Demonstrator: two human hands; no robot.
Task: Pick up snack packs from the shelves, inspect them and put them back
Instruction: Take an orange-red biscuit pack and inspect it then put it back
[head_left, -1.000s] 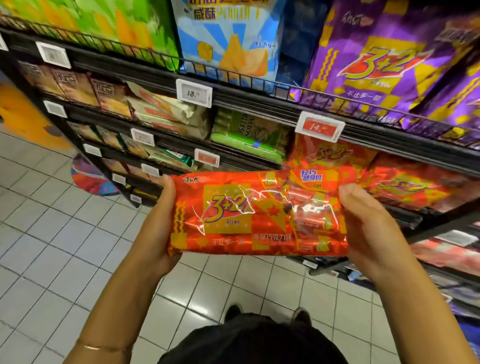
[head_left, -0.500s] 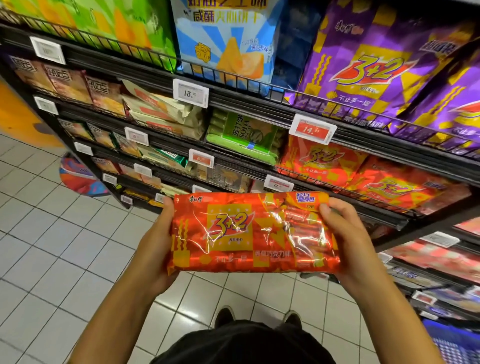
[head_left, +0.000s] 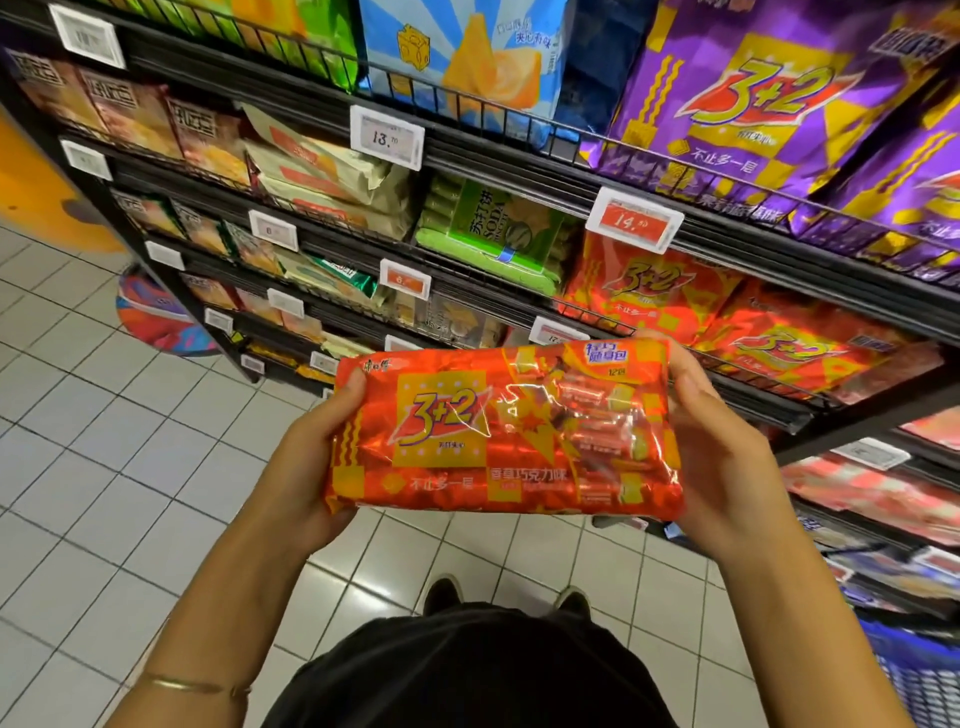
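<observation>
The red snack pack has come lower and nearer since a moment ago, now at the centre of the frame, clear of the shelves at upper right. The left hand clasps its left end, thumb on the front; the right hand grips its right end, fingers curled over the top corner. Both forearms rise from the bottom edge, above the tiled floor.

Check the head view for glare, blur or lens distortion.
Head view: glare streaks the glossy orange 3+2 snack pack between the left hand and right hand, though its print stays legible; the black wire shelves bow from wide-angle distortion; the edges look soft.
</observation>
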